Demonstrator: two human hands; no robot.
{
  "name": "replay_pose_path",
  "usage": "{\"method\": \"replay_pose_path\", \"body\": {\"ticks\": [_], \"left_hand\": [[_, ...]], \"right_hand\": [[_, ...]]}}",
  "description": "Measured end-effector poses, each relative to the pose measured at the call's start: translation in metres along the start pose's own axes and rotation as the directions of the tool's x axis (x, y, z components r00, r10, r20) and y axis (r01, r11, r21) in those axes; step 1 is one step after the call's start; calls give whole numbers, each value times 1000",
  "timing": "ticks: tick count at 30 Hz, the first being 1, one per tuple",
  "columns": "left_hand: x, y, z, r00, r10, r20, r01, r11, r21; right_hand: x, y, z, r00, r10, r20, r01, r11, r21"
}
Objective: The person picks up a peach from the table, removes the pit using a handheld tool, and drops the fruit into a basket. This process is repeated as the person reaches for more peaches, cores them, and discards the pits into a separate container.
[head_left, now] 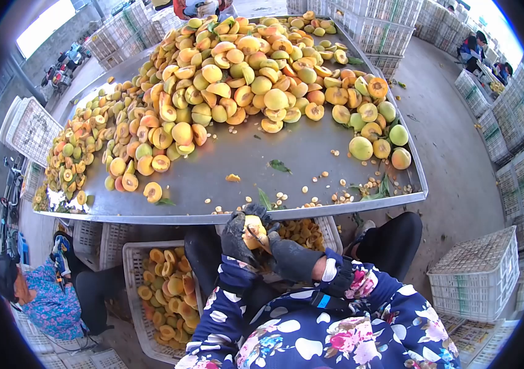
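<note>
My left hand (235, 241), in a dark glove, is closed around a peach half (254, 229) with its yellow flesh turned up. Close beside it on the right, my gloved right hand (297, 259) is closed on a thin tool (261, 241) that touches the cut flesh. Most of the tool is hidden in the glove, so its exact kind does not show. Both hands are just below the front edge of the metal table (225, 184). Under them stands a crate of cut peach pieces (302, 234), partly covered by my hands.
A large heap of peaches (231, 80), many halved, covers the table's back and left. Loose pits (342, 198) and leaves (279, 166) lie near its front. Another filled crate (136, 307) stands at my left knee. A co-worker (53, 295) sits farther left. Stacked crates (474, 277) stand right.
</note>
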State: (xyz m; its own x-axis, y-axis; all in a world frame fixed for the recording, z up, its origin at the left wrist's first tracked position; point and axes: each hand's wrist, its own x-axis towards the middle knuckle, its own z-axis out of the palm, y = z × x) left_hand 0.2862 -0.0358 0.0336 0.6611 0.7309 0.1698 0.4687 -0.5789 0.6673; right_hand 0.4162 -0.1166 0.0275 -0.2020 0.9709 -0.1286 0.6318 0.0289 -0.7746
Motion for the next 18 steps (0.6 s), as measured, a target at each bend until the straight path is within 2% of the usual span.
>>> {"method": "replay_pose_path", "body": {"ticks": [1,2,3,5,6,8,11,12,15,16,17,18], "left_hand": [[-3,-12,11,995,-100,-7,91,927,-365],[-6,-22,20,981,-194,24,158,718,-678],[-8,-29,26,977,-211,-14,148,730,-668],[-11,-36,33,966,-243,-88,130,752,-646],[-8,-26,24,976,-175,-127,87,856,-510],[-6,-7,4,986,-28,-167,-6,981,-196],[-6,-13,3,982,-161,-103,87,856,-510],[-2,-7,-8,982,119,-145,-123,992,-17],[-10,-33,6,990,85,-116,-99,989,-113],[-12,-40,11,992,58,-110,-78,979,-188],[-12,-39,13,995,2,-102,-33,953,-301],[-12,-37,14,993,-73,-90,26,894,-447]], "right_hand": [[0,-2,-1,1000,16,15,-16,999,37],[0,-6,-3,999,32,29,-34,997,75],[1,-9,-6,998,47,43,-51,992,111],[2,-19,-15,969,161,188,-220,911,350],[2,-23,-19,942,201,268,-307,839,450],[1,-29,-25,953,192,234,-272,882,385],[1,-19,-11,981,111,157,-148,959,243],[2,-12,-3,989,70,129,-93,978,184],[3,-2,5,980,-170,-100,183,974,137],[1,-5,0,998,-11,57,-9,942,334],[-1,-22,-17,964,114,240,-221,847,484],[-2,-31,-29,881,196,431,-435,696,572]]}}
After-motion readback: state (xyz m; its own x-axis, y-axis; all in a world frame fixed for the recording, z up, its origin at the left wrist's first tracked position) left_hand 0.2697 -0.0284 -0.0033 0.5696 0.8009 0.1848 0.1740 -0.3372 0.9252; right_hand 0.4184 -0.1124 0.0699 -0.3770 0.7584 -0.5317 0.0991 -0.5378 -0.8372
